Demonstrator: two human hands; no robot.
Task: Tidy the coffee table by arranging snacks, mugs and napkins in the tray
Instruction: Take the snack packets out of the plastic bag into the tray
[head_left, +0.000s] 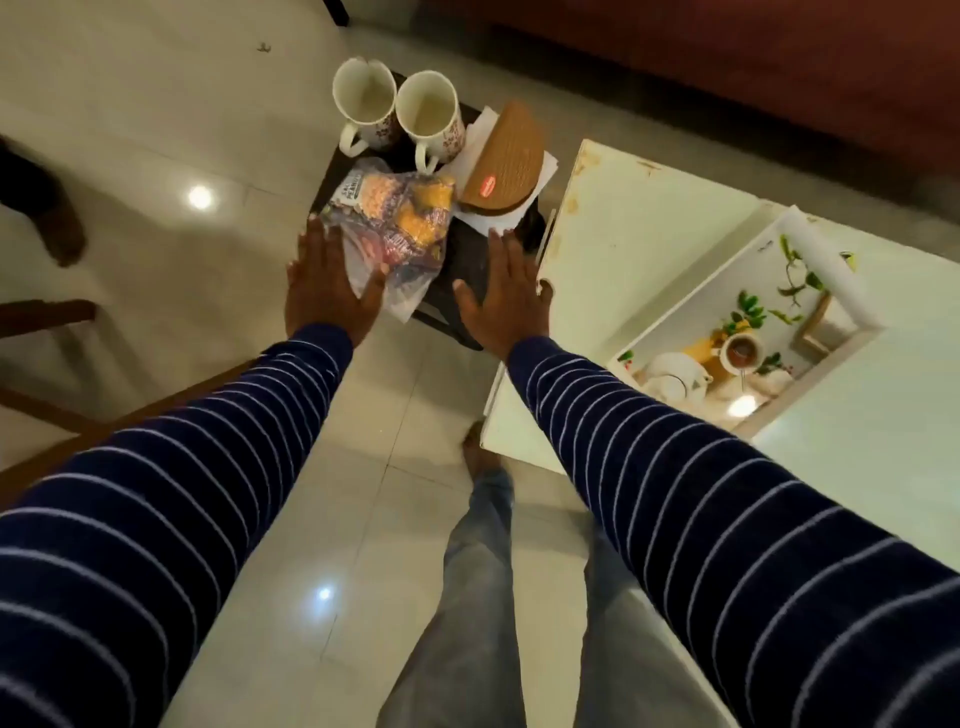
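A small dark stool (462, 270) holds two white floral mugs (363, 104) (428, 117), a clear bag of snack packets (400, 228) and a brown napkin holder (506, 158) on white napkins (485, 124). My left hand (327, 283) hovers flat at the stool's left side, fingers apart, its thumb by the bag. My right hand (501, 299) is spread flat over the stool's right side, holding nothing. A white tray (815, 244) with a teapot and leaf print lies on the white coffee table (639, 223) to the right.
The coffee table's corner is just right of my right hand. My legs in grey trousers (483, 597) stand on the glossy tiled floor. Wooden chair parts (47, 317) are at the left, another person's foot (62, 234) beyond them, and a dark red sofa (727, 62) lies behind.
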